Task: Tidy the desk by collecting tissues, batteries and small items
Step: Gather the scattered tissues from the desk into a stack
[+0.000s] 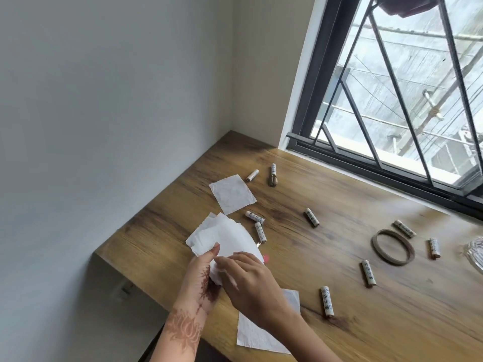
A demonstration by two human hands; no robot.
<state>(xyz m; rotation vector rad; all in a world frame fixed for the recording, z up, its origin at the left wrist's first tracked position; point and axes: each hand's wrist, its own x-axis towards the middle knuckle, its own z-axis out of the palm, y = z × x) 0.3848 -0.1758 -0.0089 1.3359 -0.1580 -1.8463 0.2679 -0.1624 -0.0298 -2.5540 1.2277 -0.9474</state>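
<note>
My left hand (202, 278) pinches a stack of white tissues (224, 239) above the wooden desk (366, 322), thumb on top. My right hand (251, 286) also grips the lower edge of that stack. Another tissue (232, 193) lies flat farther back. A third tissue (261, 335) lies under my right wrist near the front edge. Several white patterned batteries are scattered: two beside the stack (254, 217) (260, 232), one mid-desk (311, 217), one near the front (327, 300), others to the right (368, 273). A small brown hand-shaped item (273, 180) lies at the back.
A wooden ring (393, 247) lies at the right. A clear glass object (477, 253) shows at the right border. A barred window (392, 100) runs along the back right. White walls enclose the desk's left and back. A small red spot (266, 258) lies beside my right hand.
</note>
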